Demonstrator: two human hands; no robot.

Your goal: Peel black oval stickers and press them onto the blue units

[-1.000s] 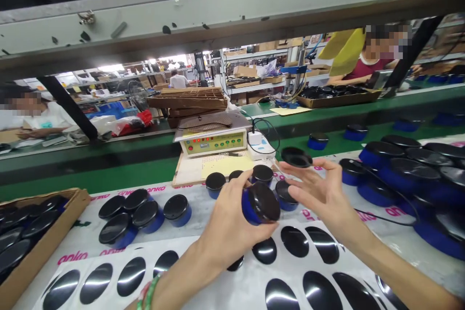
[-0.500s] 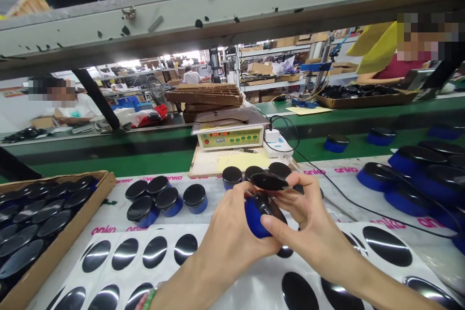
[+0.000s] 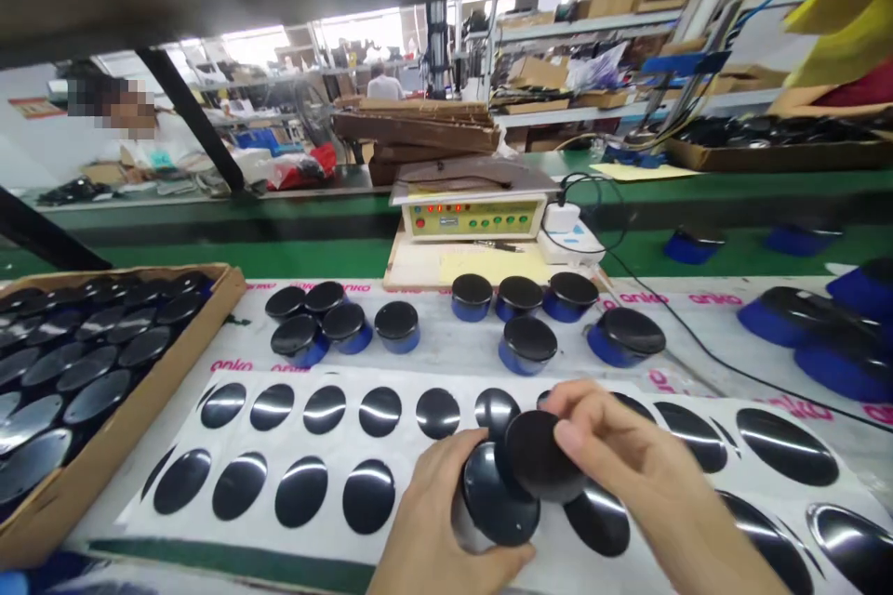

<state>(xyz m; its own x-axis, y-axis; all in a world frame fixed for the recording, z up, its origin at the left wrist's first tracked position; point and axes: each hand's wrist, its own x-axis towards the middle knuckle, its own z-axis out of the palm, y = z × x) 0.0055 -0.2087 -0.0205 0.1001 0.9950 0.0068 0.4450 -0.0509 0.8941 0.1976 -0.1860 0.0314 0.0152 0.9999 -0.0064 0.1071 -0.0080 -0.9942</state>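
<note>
My left hand point(image 3: 436, 530) grips a round puck-shaped unit with a glossy black face point(image 3: 497, 507), low at the front of the bench. My right hand point(image 3: 620, 460) pinches a thin black disc point(image 3: 540, 456) and holds it against the upper right of that face, partly overlapping it. Both hands hover just above a white backing sheet point(image 3: 419, 474) carrying rows of glossy black oval stickers point(image 3: 379, 411).
Several blue units with black tops point(image 3: 528, 342) stand behind the sheet. A cardboard tray of black discs point(image 3: 84, 363) sits at left. A tester box with red and green lights point(image 3: 469, 216) and a cable lie behind. Larger blue units point(image 3: 816, 335) crowd the right. A co-worker sits beyond the green belt point(image 3: 209, 246).
Both hands have dropped towards me and down over the sticker sheet. The disc in my right hand has come from above the unit onto its face. The view has tilted downward.
</note>
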